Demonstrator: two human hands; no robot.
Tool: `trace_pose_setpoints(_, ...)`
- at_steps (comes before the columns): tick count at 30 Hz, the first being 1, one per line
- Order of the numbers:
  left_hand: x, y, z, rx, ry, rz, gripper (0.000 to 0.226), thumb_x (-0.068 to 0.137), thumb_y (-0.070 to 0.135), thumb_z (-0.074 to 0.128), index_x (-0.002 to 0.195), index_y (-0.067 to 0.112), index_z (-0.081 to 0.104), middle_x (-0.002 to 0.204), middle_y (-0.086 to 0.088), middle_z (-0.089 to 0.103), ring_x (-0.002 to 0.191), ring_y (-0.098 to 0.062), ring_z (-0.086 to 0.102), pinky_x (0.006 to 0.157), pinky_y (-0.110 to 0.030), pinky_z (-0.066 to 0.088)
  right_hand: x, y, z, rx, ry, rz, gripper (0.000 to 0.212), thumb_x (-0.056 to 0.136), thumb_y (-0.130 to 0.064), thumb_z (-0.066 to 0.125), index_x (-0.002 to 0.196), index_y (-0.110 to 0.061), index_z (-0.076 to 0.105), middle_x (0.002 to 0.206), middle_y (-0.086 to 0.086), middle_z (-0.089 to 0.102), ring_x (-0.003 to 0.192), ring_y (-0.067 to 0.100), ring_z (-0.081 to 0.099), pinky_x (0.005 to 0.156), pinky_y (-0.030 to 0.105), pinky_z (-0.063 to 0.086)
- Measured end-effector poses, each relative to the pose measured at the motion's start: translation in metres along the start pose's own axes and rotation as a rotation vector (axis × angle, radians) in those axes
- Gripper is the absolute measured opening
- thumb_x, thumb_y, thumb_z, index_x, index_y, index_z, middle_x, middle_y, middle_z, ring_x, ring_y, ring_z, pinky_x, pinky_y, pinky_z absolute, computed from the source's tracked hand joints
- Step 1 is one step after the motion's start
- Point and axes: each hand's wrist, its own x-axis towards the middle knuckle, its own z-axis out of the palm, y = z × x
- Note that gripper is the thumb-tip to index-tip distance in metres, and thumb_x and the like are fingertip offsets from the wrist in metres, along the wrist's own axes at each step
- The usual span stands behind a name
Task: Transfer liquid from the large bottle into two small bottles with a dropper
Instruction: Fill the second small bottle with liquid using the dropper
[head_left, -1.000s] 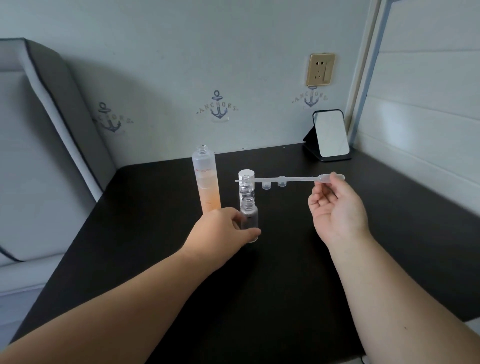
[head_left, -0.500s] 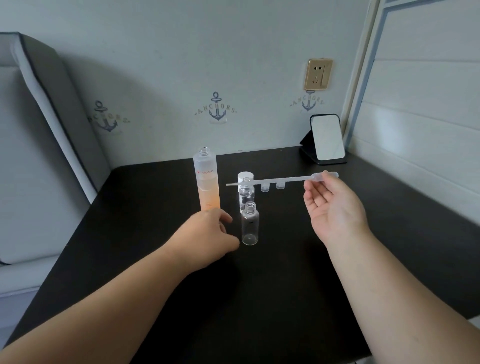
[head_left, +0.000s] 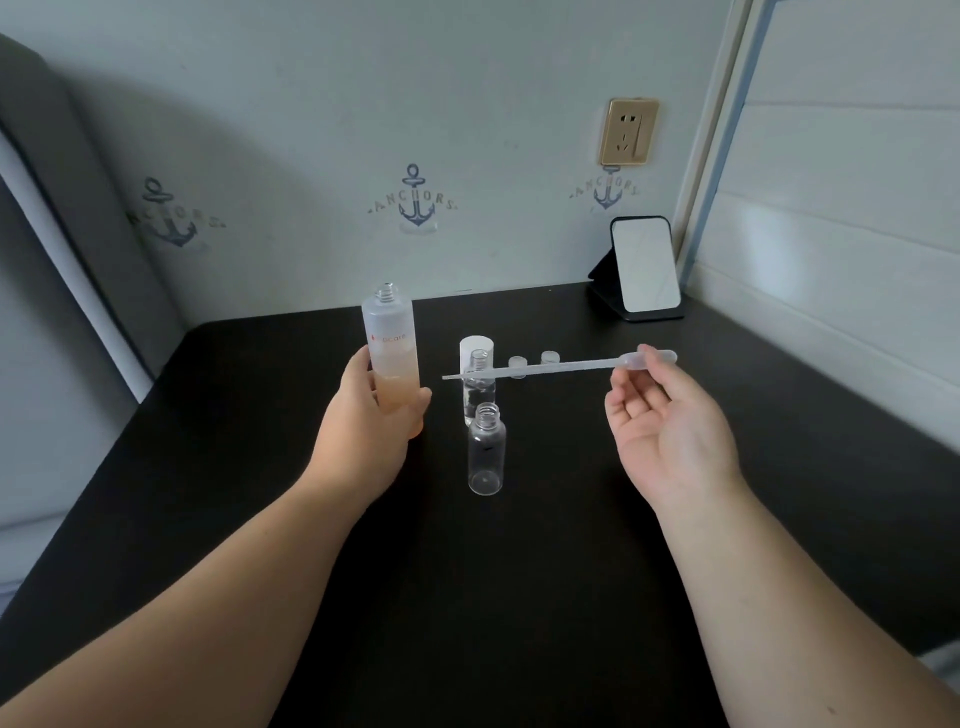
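Note:
The tall frosted large bottle (head_left: 390, 343), uncapped and holding peach liquid in its lower half, stands upright on the black table (head_left: 519, 597). My left hand (head_left: 369, 421) grips its lower part. My right hand (head_left: 660, 415) pinches the bulb of a clear plastic dropper (head_left: 540, 368), held level with its tip pointing left over the far small bottle (head_left: 478, 387). The near small bottle (head_left: 485, 452) stands open and looks empty, just in front of the far one. The far one seems to hold some clear liquid.
A white cap (head_left: 476, 344) stands behind the far small bottle, and two small clear caps (head_left: 532, 359) lie to its right. A small mirror on a black stand (head_left: 644, 267) sits at the back right by the wall. Grey upholstery borders the table's left side.
My left hand let go of the near small bottle, moved left and back, and took hold of the large bottle. My right hand kept the dropper level in about the same place.

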Motion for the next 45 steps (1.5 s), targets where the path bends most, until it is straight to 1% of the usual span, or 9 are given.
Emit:
trace_pose_setpoints(3,-0.002,-0.001,0.0,0.008,0.008,0.026,0.035,0.091,0.04,0.07,0.115,0.044,0.046,0.095,0.027,0.056,0.081,0.007,0.058,0.062,-0.011,0.037,0.001,-0.001,0.001,0.042,0.01,0.01,0.014,0.089,-0.011,0.073,0.078,-0.011,0.081,0.087,0.006,0.075,0.075,0.017,0.07,0.068,0.025,0.056)
trace_pose_setpoints(7,-0.009,0.001,-0.003,-0.034,-0.02,0.078,0.04,0.09,0.033,0.073,0.114,0.049,0.046,0.097,0.028,0.058,0.086,0.028,0.052,0.051,-0.005,0.043,-0.001,-0.002,0.004,0.056,0.013,0.004,0.018,0.092,-0.012,0.07,0.078,-0.012,0.082,0.087,0.004,0.074,0.075,0.015,0.071,0.068,0.025,0.056)
trace_pose_setpoints(13,-0.014,0.003,-0.009,0.007,-0.003,0.184,0.044,0.088,0.031,0.075,0.104,0.061,0.047,0.106,0.024,0.059,0.097,-0.003,0.061,0.075,-0.026,0.05,-0.006,-0.008,0.006,0.083,-0.019,-0.074,0.037,0.099,-0.014,0.063,0.066,-0.019,0.08,0.084,-0.003,0.075,0.078,0.012,0.073,0.071,0.023,0.056)
trace_pose_setpoints(17,-0.013,-0.001,-0.01,0.094,0.033,0.237,0.045,0.087,0.028,0.075,0.119,0.048,0.051,0.104,0.03,0.052,0.098,-0.003,0.056,0.076,-0.021,0.041,-0.009,-0.01,0.008,0.059,-0.027,-0.091,0.039,0.099,-0.015,0.063,0.064,-0.021,0.079,0.084,-0.004,0.076,0.079,0.012,0.073,0.072,0.022,0.056)
trace_pose_setpoints(21,-0.009,-0.006,-0.011,0.153,0.061,0.248,0.047,0.087,0.026,0.076,0.128,0.035,0.054,0.113,0.019,0.053,0.103,-0.007,0.053,0.081,-0.025,0.04,-0.009,-0.009,0.009,0.027,-0.022,-0.119,0.042,0.1,-0.014,0.061,0.063,-0.021,0.079,0.084,-0.005,0.075,0.079,0.011,0.073,0.073,0.022,0.056)
trace_pose_setpoints(29,-0.009,-0.008,-0.012,0.231,0.089,0.328,0.047,0.084,0.02,0.078,0.124,0.035,0.059,0.115,0.014,0.054,0.096,0.003,0.044,0.075,-0.011,0.033,-0.01,-0.011,0.008,-0.068,-0.025,-0.18,0.027,0.1,-0.015,0.061,0.078,-0.017,0.077,0.088,-0.001,0.074,0.08,0.012,0.071,0.074,0.021,0.055)
trace_pose_setpoints(33,-0.011,-0.01,-0.013,0.268,0.097,0.359,0.052,0.083,0.015,0.079,0.13,0.03,0.061,0.117,0.012,0.054,0.101,-0.004,0.048,0.085,-0.018,0.035,-0.008,-0.013,0.004,-0.088,-0.012,-0.192,0.007,0.098,-0.014,0.063,0.092,-0.013,0.066,0.088,-0.002,0.073,0.074,0.01,0.066,0.072,0.02,0.053)
trace_pose_setpoints(39,-0.014,-0.01,-0.008,0.318,0.081,0.446,0.056,0.08,0.012,0.082,0.131,0.025,0.063,0.12,0.01,0.056,0.106,-0.01,0.051,0.088,-0.028,0.04,-0.01,-0.009,0.005,-0.179,-0.106,-0.19,0.017,0.094,-0.009,0.066,0.081,-0.014,0.074,0.086,0.002,0.072,0.069,0.009,0.062,0.067,0.018,0.051)
trace_pose_setpoints(45,-0.014,-0.01,-0.005,0.346,0.079,0.485,0.057,0.079,0.012,0.083,0.131,0.025,0.063,0.119,0.01,0.056,0.108,-0.017,0.056,0.088,-0.029,0.041,-0.012,0.002,0.01,-0.249,-0.158,-0.168,0.003,0.081,-0.015,0.074,0.082,-0.014,0.077,0.088,0.006,0.075,0.072,0.013,0.067,0.069,0.02,0.053)
